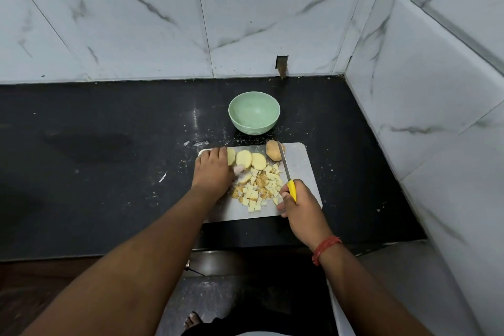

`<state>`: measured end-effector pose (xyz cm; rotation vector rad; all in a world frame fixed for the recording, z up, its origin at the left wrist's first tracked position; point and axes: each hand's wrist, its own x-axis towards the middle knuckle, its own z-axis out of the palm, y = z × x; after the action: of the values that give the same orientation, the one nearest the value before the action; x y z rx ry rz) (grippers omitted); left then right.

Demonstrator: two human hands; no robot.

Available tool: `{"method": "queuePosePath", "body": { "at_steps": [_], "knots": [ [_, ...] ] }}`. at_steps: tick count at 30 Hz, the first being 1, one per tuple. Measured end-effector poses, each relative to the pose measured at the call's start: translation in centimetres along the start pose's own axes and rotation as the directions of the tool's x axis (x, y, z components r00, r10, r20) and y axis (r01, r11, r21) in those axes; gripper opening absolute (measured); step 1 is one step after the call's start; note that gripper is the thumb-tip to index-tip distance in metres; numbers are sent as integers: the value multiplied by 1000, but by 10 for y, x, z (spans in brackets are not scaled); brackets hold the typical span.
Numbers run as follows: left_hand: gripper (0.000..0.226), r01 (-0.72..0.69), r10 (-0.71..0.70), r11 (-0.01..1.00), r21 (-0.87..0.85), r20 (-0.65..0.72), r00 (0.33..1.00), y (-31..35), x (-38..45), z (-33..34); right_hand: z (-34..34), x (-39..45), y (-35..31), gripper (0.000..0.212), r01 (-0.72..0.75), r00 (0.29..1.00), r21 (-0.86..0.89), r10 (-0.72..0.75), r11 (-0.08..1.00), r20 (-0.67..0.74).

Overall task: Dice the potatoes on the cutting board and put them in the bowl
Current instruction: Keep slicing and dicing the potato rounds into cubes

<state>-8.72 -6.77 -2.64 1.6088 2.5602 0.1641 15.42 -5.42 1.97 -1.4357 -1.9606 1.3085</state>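
Note:
A grey cutting board (302, 172) lies on the black counter. Potato slices (251, 159) lie in a row along its far edge, and a heap of diced potato (257, 189) covers its middle. A whole unpeeled potato (273, 150) sits at the far edge. My left hand (214, 169) rests palm down over the left end of the slices, fingers curled on one of them. My right hand (298, 203) grips the yellow handle of a knife (285, 165), whose blade points away toward the whole potato. The green bowl (254, 112) stands empty behind the board.
White marble-tiled walls close the counter at the back and on the right. Potato scraps are scattered on the counter around the board. The counter's front edge runs just below the board. A bare foot shows on the floor below.

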Motion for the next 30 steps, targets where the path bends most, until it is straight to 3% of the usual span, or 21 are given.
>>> {"method": "queuePosePath", "body": {
  "at_steps": [3,11,13,17,21,30],
  "knots": [
    [71,-46,43,998,37,83,996,-2,9,2,-2,-2,2,13,-10,1000,2,10,1000,-10],
    [72,-50,43,994,98,73,996,-7,18,-3,-3,-8,6,12,-43,999,32,43,999,-9],
    [70,-49,46,998,50,52,998,-10,18,1,-4,-7,7,12,-46,999,36,46,998,-9],
    [65,37,-40,973,-227,-7,999,-11,15,3,-7,-4,6,13,-50,998,47,51,998,-23],
    [66,104,-119,934,-343,-22,993,-10,12,2,-8,-2,5,14,-57,998,48,58,997,-21],
    [58,26,-48,973,-230,-89,995,-3,11,0,-11,1,7,13,-88,996,54,88,995,3]
  ]
}}
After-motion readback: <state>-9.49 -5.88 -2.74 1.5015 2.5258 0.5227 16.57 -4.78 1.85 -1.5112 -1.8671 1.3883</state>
